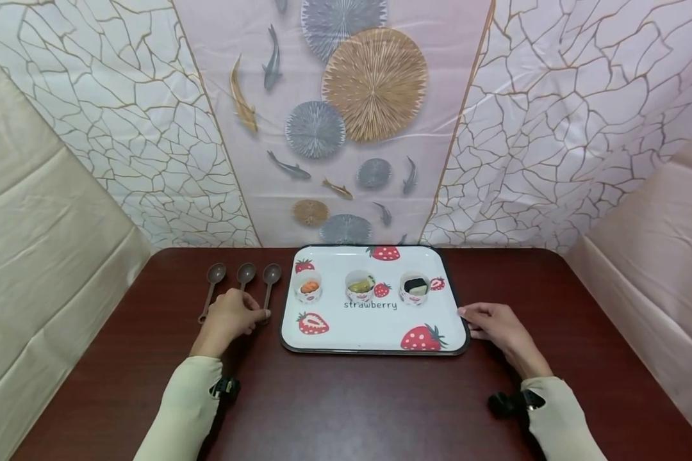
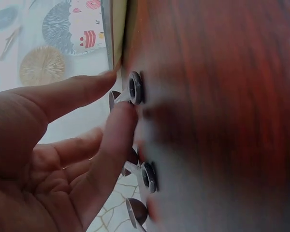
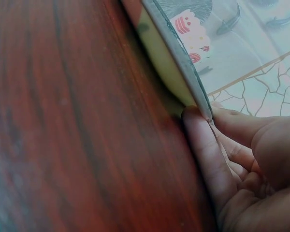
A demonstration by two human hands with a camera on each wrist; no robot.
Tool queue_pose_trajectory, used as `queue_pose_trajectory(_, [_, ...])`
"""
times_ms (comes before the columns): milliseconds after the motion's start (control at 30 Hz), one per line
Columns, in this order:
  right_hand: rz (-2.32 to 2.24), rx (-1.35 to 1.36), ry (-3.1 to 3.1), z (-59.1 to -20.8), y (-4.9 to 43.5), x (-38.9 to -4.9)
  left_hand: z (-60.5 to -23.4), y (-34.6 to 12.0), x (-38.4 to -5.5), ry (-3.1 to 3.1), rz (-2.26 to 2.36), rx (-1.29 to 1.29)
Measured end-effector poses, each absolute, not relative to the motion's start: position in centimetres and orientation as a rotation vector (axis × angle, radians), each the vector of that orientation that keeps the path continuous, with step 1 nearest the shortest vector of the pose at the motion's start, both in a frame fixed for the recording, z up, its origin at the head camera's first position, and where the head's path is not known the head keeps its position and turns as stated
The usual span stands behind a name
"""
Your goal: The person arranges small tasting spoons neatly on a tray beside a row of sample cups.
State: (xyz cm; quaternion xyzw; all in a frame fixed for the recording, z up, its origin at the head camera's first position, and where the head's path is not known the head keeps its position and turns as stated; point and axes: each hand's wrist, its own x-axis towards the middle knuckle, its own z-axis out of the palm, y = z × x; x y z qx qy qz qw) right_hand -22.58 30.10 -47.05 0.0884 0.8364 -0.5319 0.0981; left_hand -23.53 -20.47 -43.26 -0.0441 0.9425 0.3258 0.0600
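Observation:
My left hand (image 1: 230, 317) is at the handle end of the rightmost brown spoon (image 1: 271, 275). In the left wrist view, thumb and index finger stand apart on either side of its ringed handle (image 2: 135, 88). A middle spoon (image 1: 245, 274) lies partly hidden behind that hand, and a left spoon (image 1: 216, 273) is beyond it. With my right hand (image 1: 498, 326) I pinch the right rim of a white strawberry-print tray (image 1: 346, 333), thumb above and fingers below. On the tray stand three small cups: one with orange food (image 1: 308, 291), one greenish (image 1: 360, 288), one black-and-white (image 1: 414, 290).
The dark red wooden table (image 1: 369, 403) holds the tray at its back middle, with the spoons to the tray's left. Behind the table hangs a patterned cloth (image 1: 346, 186); beige cloth walls (image 1: 40, 256) flank both sides.

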Motion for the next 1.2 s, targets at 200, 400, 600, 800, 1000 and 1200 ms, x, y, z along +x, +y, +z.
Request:
queue_pose_trajectory(200, [-1.578, 0.244, 2.487, -47.2, 30.07, -22.51, -43.34, -20.19, -23.5, 2.838, 0.946, -0.131])
queue_pose_trajectory(400, [-1.591, 0.227, 2.474, -47.29, 29.92, -22.63, -43.45, -20.3, -23.55, 2.853, 0.917, -0.142])
queue_pose_trajectory(600, [-1.592, 0.234, 2.481, -47.35, 30.21, -22.66, -43.47, -19.98, -23.73, 2.857, 0.905, -0.135])
queue_pose_trajectory(800, [-1.597, 0.224, 2.479, -47.52, 30.27, -22.59, -43.65, -19.87, -23.82, 2.842, 0.849, -0.148])
queue_pose_trajectory(1000, [-1.584, 0.215, 2.494, -47.5, 30.31, -22.58, -43.54, -19.73, -23.93, 2.805, 0.865, -0.14])
queue_pose_trajectory(1200, [-1.58, 0.207, 2.5, -47.53, 30.2, -22.55, -43.83, -20.0, -24.05, 2.719, 1.034, -0.149])
